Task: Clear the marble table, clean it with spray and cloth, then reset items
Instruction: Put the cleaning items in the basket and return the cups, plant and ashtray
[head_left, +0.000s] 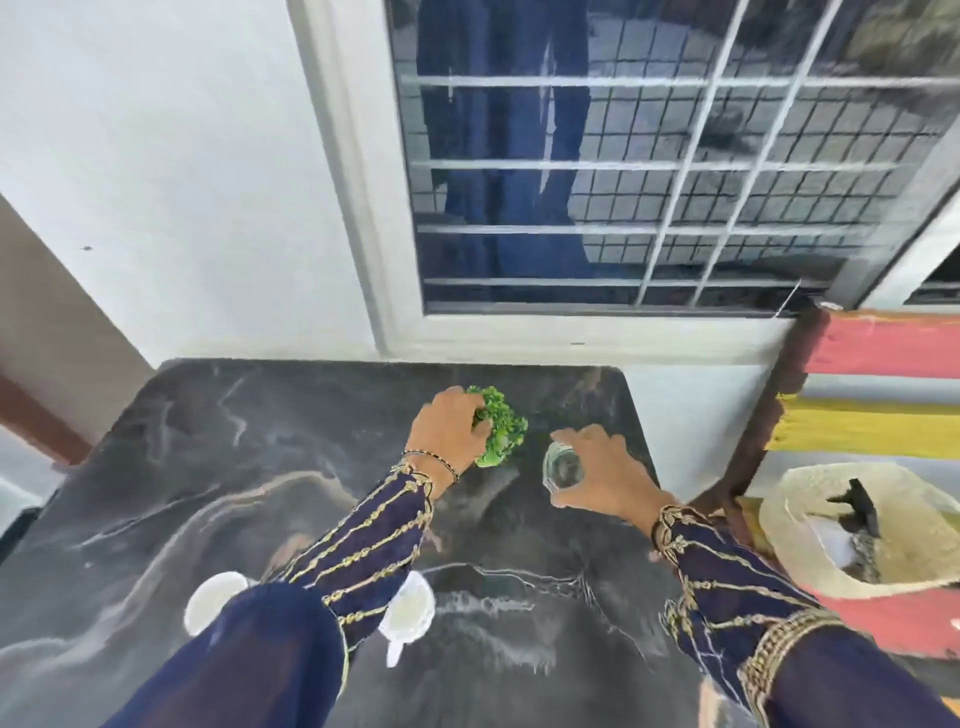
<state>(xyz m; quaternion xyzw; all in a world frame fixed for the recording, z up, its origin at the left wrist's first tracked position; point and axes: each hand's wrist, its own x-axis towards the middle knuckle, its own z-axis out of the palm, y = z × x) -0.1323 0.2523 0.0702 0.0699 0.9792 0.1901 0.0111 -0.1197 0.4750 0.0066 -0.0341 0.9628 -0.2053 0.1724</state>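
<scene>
The dark marble table (218, 467) fills the lower part of the head view. At its far right, my left hand (449, 428) grips a small green leafy plant (501, 426) from the left side. Just to the right, my right hand (605, 470) closes over the rim of a clear glass (561, 467) that stands on the marble. Two white cups sit nearer to me: one (210, 603) left of my left sleeve, the other (410, 608) with a handle, partly hidden by that sleeve.
A white wall and a barred window (649, 166) rise behind the table. To the right, a striped red and yellow mat (878, 389) holds a cream bag (883, 530) with a dark object inside. A dark wooden edge runs beside the table's right side.
</scene>
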